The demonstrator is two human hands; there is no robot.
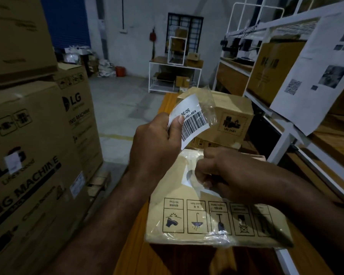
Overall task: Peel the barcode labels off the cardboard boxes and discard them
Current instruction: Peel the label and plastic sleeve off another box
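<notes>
The left hand (157,139), just left of centre, pinches a peeled barcode label (193,124) between thumb and curled fingers. The label is held up off the boxes, with a strip of clear tape (207,104) stuck to its upper edge toward 12 o'clock.

At about 4 o'clock the right hand (216,171) is curled tight, its fingertips pinching the clear film (189,157) on the near cardboard box (187,221), beside a white label remnant (187,180). That box is closed, printed with handling symbols, and lies on a wooden table (131,245); what it contains is not visible.

Behind it, toward 1 o'clock, stands a second closed box (232,116) marked UN 3481. At 9 o'clock are stacked LG washing machine cartons (28,155), all closed. At 2 o'clock a white shelf rack (284,139) holds another carton (270,70), with a printed sheet (314,76) hanging in front.
</notes>
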